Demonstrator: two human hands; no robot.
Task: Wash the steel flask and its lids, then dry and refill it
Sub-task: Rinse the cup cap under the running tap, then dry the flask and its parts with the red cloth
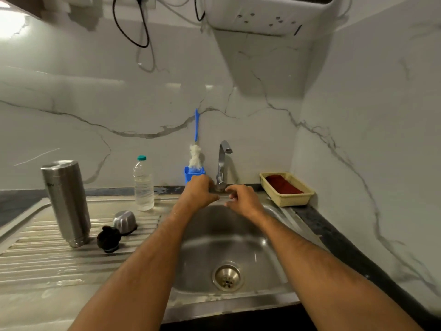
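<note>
The steel flask [66, 201] stands without its lids on the ribbed drainboard [35, 259] at the left. Its steel cup lid [124, 222] lies mouth down to the flask's right, and the black inner stopper [108, 238] lies beside it. My left hand [199, 192] is at the base of the tap [222, 166], its fingers curled away from me and hidden, so I cannot tell whether it grips the tap. My right hand [243, 199] hovers just right of it over the sink's [181, 266] back rim, fingers loosely curled, holding nothing. No water runs.
A capped plastic water bottle [143, 185] stands behind the lids. A blue bottle brush [195, 154] sits upright in a blue holder left of the tap. A cream basket [287, 199] with a red cloth [282, 185] is at the back right. The drain [228, 277] shows in the basin.
</note>
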